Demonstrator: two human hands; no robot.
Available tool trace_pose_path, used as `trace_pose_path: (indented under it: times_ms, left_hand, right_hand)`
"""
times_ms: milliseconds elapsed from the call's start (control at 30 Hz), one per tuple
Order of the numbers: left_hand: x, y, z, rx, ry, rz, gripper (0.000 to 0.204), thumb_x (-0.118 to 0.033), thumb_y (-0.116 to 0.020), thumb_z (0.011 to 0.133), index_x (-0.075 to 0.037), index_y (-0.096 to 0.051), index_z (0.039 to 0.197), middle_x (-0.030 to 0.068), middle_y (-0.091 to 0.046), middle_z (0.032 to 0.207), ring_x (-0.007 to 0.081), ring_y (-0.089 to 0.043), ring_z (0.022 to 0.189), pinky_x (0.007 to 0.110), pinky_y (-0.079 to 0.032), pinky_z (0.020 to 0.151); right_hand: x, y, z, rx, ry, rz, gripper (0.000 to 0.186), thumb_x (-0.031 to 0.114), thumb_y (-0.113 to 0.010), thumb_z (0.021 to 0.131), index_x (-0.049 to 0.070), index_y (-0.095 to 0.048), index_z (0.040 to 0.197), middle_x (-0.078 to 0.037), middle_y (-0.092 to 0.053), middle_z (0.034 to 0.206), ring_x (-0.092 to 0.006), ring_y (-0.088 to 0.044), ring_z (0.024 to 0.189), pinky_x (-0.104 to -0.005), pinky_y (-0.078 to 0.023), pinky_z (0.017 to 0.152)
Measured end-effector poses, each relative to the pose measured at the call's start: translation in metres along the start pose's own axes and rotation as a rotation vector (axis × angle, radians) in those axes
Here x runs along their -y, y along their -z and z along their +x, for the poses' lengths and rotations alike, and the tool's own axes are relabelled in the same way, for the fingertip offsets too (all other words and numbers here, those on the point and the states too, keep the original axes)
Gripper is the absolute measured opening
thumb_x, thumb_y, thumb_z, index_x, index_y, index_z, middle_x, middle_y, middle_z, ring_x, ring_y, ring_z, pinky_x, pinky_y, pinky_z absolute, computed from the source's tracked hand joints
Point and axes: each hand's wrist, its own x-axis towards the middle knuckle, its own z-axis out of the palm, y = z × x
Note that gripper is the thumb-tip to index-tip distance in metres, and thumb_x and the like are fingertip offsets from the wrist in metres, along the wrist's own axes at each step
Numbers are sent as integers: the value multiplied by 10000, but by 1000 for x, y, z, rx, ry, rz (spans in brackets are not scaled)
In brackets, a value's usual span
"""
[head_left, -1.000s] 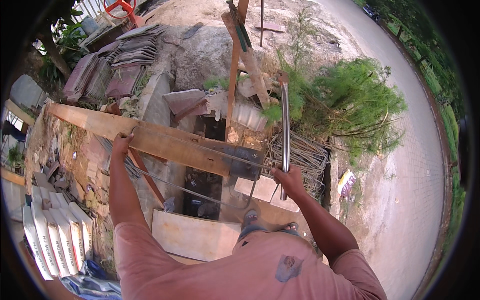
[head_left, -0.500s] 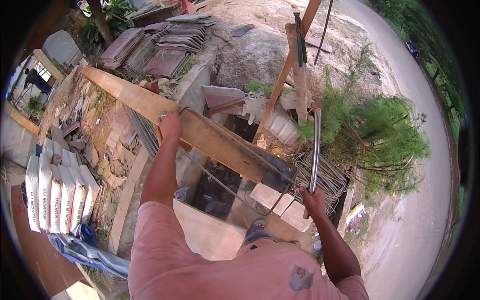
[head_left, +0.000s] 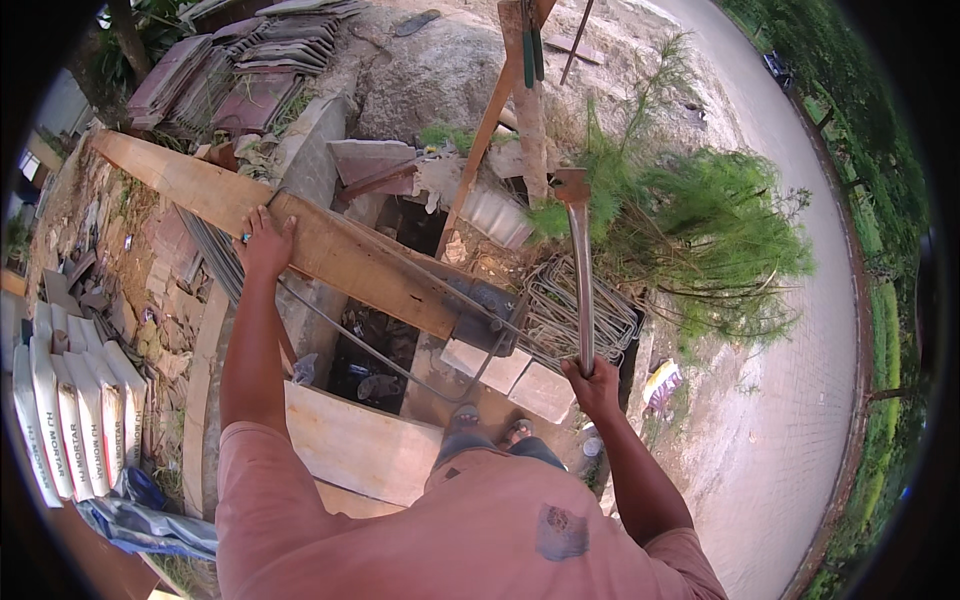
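My left hand [head_left: 266, 243] lies with fingers apart on the long wooden plank [head_left: 370, 275], beside one corner of a bent steel rod [head_left: 362, 347]. The rod makes an angular loop, partly along the plank and partly hanging off its near side. My right hand [head_left: 594, 386] is wrapped round the lower end of a steel rebar bender [head_left: 580, 270], a shiny pipe with a rusty square head. The tool stands nearly upright, its head pointing away from me and apart from the rod. A dark metal block [head_left: 488, 312] sits at the plank's right end.
Several bent steel stirrups [head_left: 585, 305] are stacked right of the plank. Pale blocks [head_left: 545, 388] lie below the plank's end, near my feet. A dark pit [head_left: 372, 350] opens under the plank. Bagged sacks [head_left: 80, 405] stand at left; a leafy bush [head_left: 700, 230] grows at right.
The view has shifted, so the scene sits further left. My left fingers have spread from a grip on the plank edge to flat on it. The rebar bender's head has turned more into view.
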Motion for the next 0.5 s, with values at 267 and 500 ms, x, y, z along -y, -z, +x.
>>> trace_pose_path:
  times_ms: [267,500]
  left_hand:
    - [-22,11,-8,42,167,-20,787,-640,-306,929,-159,-154,1533,17,-106,1605,293,-118,1470,672,-175,1091]
    - [-20,3,-4,10,160,0,791,-659,-301,924,-179,-153,1535,10,-129,1601,294,-133,1467,648,-192,1101]
  right_hand:
    - [-24,96,37,87,175,-631,260,271,-762,711,68,-602,737,-151,-605,649,-358,-601,634,-431,-468,586]
    - [-8,122,138,94,824,-818,219,136,-695,730,71,-500,652,-122,-549,633,-339,-562,625,-447,-439,571]
